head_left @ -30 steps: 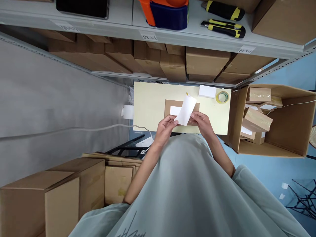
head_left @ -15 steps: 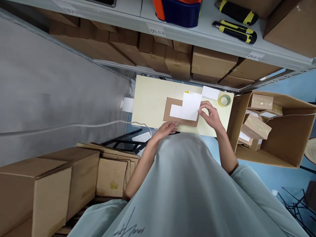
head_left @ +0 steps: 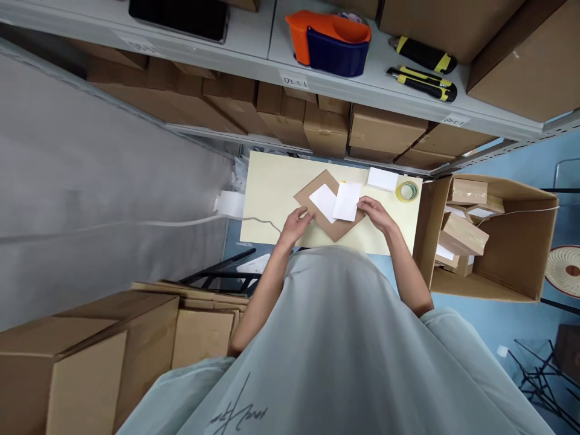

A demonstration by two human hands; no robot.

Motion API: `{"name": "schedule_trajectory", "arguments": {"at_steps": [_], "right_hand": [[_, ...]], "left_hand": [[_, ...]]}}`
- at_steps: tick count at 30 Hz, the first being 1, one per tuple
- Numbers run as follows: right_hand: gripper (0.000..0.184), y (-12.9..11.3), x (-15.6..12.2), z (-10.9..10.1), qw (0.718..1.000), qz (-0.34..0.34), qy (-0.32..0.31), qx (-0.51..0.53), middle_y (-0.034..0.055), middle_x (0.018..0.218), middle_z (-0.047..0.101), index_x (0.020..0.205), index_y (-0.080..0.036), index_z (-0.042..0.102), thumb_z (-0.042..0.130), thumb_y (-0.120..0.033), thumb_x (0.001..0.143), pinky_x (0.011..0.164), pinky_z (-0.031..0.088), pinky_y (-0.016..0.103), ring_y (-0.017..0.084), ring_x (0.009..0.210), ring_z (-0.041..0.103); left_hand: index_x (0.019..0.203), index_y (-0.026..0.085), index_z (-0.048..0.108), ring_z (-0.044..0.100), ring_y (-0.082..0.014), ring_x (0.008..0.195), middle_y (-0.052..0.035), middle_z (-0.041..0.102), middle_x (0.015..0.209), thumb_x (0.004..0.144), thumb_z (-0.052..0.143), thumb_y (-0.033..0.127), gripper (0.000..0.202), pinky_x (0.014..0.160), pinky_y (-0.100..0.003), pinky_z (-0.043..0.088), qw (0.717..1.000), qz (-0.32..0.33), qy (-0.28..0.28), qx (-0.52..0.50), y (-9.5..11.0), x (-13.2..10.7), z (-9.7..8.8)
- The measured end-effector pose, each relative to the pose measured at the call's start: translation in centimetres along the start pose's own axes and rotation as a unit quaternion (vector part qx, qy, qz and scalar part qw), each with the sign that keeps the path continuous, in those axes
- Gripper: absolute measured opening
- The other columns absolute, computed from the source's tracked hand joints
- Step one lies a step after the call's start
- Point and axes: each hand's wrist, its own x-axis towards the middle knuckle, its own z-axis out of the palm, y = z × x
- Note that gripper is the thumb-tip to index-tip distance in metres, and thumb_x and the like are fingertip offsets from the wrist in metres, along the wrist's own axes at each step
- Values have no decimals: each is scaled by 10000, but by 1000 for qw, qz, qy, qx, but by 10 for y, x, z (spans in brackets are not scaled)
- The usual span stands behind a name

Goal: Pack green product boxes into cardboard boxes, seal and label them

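On the pale yellow table (head_left: pixel 272 187) lies a flat brown cardboard parcel (head_left: pixel 334 233), turned at an angle. One white paper (head_left: pixel 322 200) lies flat on the parcel's left part. A second white sheet (head_left: pixel 347 202), with a small yellow mark at its top, overlaps its right part. My left hand (head_left: pixel 296 226) has its thumb and fingers closed at the parcel's lower left edge. With bent fingers, my right hand (head_left: pixel 376 212) pinches the right edge of the second sheet, above the parcel's right corner.
A tape roll (head_left: pixel 408 191) and a white stack (head_left: pixel 382 179) sit at the table's back right. Right of it stands an open carton (head_left: pixel 512 254) holding several small boxes. A shelf (head_left: pixel 254 36) with utility knives (head_left: pixel 423 81) overhangs the back. A cable (head_left: pixel 194 222) crosses at left.
The parcel has turned clockwise and now lies diagonally. My left hand has moved up to its left edge; my right hand has come in closer to the white sheet, which is tilted slightly.
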Motion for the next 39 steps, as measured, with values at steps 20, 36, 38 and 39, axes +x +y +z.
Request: {"name": "schedule_trajectory", "arguments": {"at_steps": [20, 36, 38, 39], "right_hand": [[398, 16, -58, 65, 995, -33, 90, -9, -5, 934, 681, 817, -247, 657, 858, -590, 797, 994, 504, 343, 197, 971, 601], [343, 0, -64, 77, 992, -79, 40, -95, 62, 1166, 746, 892, -255, 719, 833, -578, 880, 1146, 543, 422, 243, 1177, 692], [318, -1, -61, 78, 990, -84, 39, -107, 59, 1146, 749, 897, -253, 721, 810, -558, 895, 1126, 558, 424, 239, 1152, 697], [310, -1, -60, 78, 989, -86, 41, -112, 58, 1128, 751, 896, -251, 721, 799, -551, 899, 1112, 566, 424, 236, 1130, 702]], "left_hand": [[915, 213, 766, 777, -286, 1227, -130, 831, 1298, 856, 761, 313, 116, 1204, -486, 573, 998, 36, -47, 3, 2, 17, -10], [956, 207, 798, 765, -250, 955, -91, 841, 1027, 798, 856, 721, 541, 950, -404, 642, 986, 85, -127, -60, 12, -14, -11], [953, 206, 792, 742, -228, 902, -79, 828, 991, 808, 846, 700, 517, 906, -382, 633, 987, 91, -124, -48, 14, -13, -11], [954, 207, 790, 732, -220, 884, -74, 823, 981, 818, 838, 685, 500, 893, -375, 627, 987, 93, -123, -42, 14, -12, -11]]}}
